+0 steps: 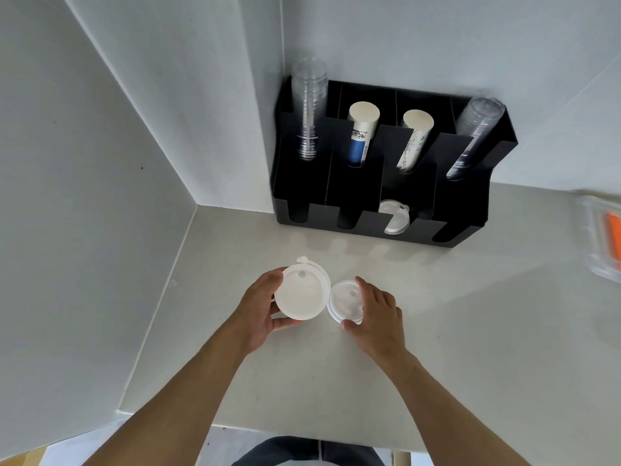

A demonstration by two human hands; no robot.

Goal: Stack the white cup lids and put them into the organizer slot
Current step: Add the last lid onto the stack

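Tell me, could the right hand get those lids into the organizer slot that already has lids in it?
Probably yes. The counter between the right hand and that front slot of the black organizer lies bare, and the slot is open on top. The hand is busy holding lids, though.

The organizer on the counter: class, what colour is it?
The organizer is black; the head view, the only one, shows it clearly.

A single head-worn wide-angle view looks steeply down and forward over a pale counter (437,331), close above it. Both forearms enter from the near edge. A black organizer (353,193) stands at the far side against the wall, right of the corner.
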